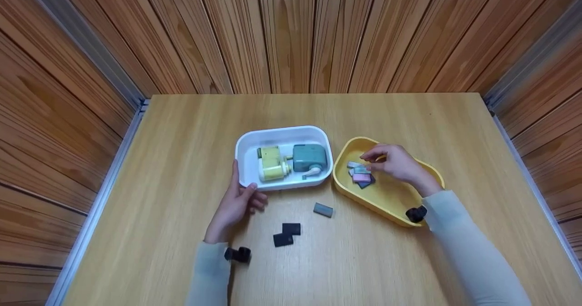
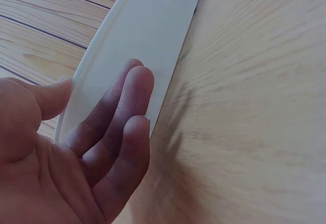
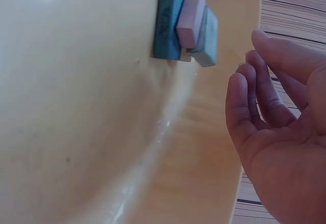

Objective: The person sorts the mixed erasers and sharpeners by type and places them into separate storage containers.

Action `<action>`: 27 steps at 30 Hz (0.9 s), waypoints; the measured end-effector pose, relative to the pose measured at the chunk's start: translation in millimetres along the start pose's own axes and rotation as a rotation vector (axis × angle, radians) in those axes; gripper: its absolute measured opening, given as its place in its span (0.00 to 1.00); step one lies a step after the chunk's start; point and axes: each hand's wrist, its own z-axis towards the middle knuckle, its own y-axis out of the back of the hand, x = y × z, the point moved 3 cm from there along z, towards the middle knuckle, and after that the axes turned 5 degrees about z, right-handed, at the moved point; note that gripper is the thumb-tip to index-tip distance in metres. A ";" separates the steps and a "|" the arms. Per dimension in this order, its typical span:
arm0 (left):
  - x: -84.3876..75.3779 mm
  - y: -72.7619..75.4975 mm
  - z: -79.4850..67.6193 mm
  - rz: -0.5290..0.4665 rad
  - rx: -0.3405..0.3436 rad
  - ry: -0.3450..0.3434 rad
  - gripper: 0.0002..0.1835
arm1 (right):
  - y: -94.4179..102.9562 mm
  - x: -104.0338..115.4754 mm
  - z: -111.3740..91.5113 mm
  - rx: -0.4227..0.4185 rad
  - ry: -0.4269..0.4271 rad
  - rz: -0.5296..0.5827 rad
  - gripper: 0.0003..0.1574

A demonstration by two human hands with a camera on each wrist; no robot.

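Note:
In the head view my left hand (image 1: 234, 206) rests at the front left corner of a white tray (image 1: 284, 187). Its thumb touches the rim and its other fingers hang loosely beside the outer wall (image 2: 153, 20). Inside the tray lie a yellow crank-handled device (image 1: 272, 163) and a teal one (image 1: 309, 157), both resembling pencil sharpeners. My right hand (image 1: 393, 163) hovers over a yellow tray (image 1: 386, 201), its bent fingers near a small pile of eraser-like blocks. A pink block (image 3: 192, 15) leans between a dark blue block (image 3: 167, 23) and a pale blue block (image 3: 206, 38). Nothing shows between the right fingers.
On the wooden table in front of the trays lies a grey-blue block (image 1: 323, 209). Two thin black squares (image 1: 291, 228) overlap nearer the front. The trays stand side by side, almost touching. Wood-panelled walls (image 1: 291, 33) enclose the back and sides.

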 end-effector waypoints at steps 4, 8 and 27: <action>0.8 0.0 0.3 -0.007 -0.002 0.003 0.41 | 2.7 4.9 -2.6 0.001 0.004 0.015 0.19; 0.3 -0.5 -0.4 -0.008 -0.003 -0.001 0.42 | 5.7 11.0 -6.5 0.002 0.013 0.033 0.18; -2.1 -0.7 -1.3 -0.006 0.002 -0.040 0.43 | 17.7 39.4 -25.4 0.007 0.075 -0.014 0.17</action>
